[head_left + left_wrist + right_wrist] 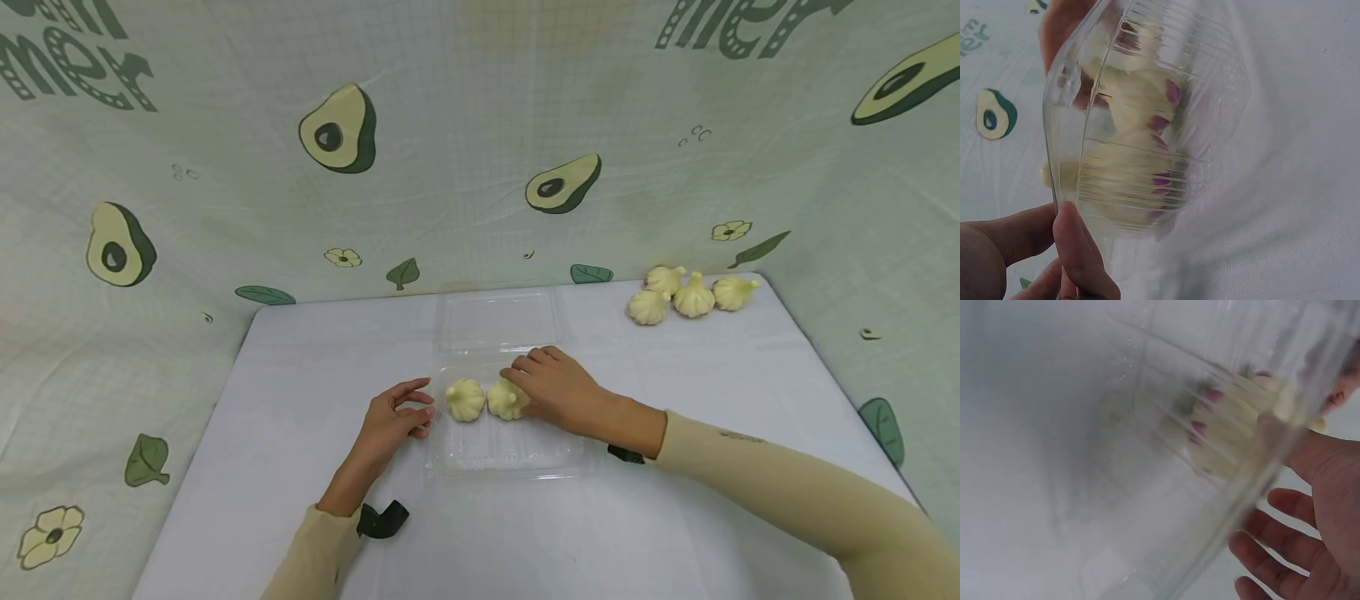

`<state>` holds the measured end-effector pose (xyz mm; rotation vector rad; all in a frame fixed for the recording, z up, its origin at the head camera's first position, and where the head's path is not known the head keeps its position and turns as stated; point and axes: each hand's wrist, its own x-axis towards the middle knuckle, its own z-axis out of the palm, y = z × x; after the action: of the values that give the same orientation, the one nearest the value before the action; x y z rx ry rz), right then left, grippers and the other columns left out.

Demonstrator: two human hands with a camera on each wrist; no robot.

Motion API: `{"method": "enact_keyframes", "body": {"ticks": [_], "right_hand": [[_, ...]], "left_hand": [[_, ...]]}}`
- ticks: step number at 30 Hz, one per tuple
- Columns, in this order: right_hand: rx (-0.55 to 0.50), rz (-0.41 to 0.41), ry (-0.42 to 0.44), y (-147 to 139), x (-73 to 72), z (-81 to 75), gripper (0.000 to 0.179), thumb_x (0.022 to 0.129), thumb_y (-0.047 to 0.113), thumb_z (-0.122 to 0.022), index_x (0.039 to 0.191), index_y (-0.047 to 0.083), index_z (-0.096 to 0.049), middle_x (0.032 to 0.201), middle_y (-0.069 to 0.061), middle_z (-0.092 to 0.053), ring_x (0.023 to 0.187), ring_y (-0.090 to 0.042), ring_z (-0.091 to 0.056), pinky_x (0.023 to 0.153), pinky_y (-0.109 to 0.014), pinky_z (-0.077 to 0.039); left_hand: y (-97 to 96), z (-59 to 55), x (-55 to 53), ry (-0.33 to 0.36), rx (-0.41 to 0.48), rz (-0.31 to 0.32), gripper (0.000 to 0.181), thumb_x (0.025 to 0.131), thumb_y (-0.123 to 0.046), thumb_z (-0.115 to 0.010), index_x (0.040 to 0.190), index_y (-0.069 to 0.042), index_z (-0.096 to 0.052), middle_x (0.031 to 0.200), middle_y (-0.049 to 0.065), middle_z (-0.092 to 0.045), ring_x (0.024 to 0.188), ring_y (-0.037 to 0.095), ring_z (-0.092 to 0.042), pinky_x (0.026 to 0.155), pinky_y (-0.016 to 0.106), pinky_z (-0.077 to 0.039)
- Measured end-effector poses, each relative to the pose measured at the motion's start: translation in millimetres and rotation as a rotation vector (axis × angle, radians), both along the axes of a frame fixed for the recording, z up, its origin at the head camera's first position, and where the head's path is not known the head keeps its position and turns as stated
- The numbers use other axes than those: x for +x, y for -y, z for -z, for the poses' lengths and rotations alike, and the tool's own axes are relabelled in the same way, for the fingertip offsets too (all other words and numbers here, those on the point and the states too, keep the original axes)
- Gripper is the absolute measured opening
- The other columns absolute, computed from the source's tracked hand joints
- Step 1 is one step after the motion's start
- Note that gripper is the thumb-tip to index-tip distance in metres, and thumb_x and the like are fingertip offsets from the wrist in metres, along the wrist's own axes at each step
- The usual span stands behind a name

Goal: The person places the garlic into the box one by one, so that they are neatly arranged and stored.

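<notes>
Two cream garlic bulbs sit side by side in a clear plastic clamshell container (502,462), its lid (498,321) folded back. My right hand (566,387) reaches in from the right and holds the right-hand garlic bulb (504,400), fingers over its top, thumb at its near side. The left-hand garlic bulb (465,400) stands beside it, untouched. At the container's left rim is my left hand (393,421), its fingers loosely bent and a gap between thumb and forefinger; its thumb overlaps the rim in the left wrist view. Purple patches show on the bulbs' undersides (1161,181) through the plastic.
Several more garlic bulbs (693,296) lie grouped at the table's back right corner. A white cloth covers the table (315,358). Behind and at the sides hangs a pale green curtain (450,167) printed with avocados. Each wrist carries a black mount (384,518).
</notes>
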<state>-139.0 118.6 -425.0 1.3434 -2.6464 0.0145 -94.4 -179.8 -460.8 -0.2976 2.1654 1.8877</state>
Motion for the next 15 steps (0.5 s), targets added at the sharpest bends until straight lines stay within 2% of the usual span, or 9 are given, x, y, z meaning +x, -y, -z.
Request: {"method": "enact_keyframes", "body": {"ticks": [6,15], "right_hand": [[-0.108,0.035,0.013,-21,0.8,-8.2,0.062,0.084,0.034,-0.092,0.134,0.007,-0.066,0.128,-0.007,-0.069,0.120,-0.029,-0.064,0.106,-0.045,-0.051],[-0.282,0.177,0.013,-65,-0.8,-7.7,0.065,0.086,0.028,-0.091,0.139,0.001,-0.063,0.140,-0.017,-0.064,0.125,-0.038,-0.062,0.109,-0.053,-0.048]], "left_hand": [[0.7,-0.3,0.8,0.000,0.004,0.004,0.053,0.097,0.006,-0.070,0.149,0.000,-0.057,0.118,0.016,-0.064,0.082,0.017,-0.069,0.064,0.023,-0.060],[0.3,-0.5,0.3,-0.001,0.004,0.006,0.053,0.097,0.005,-0.070,0.149,0.000,-0.057,0.118,0.015,-0.064,0.081,0.016,-0.068,0.065,0.022,-0.060]]}}
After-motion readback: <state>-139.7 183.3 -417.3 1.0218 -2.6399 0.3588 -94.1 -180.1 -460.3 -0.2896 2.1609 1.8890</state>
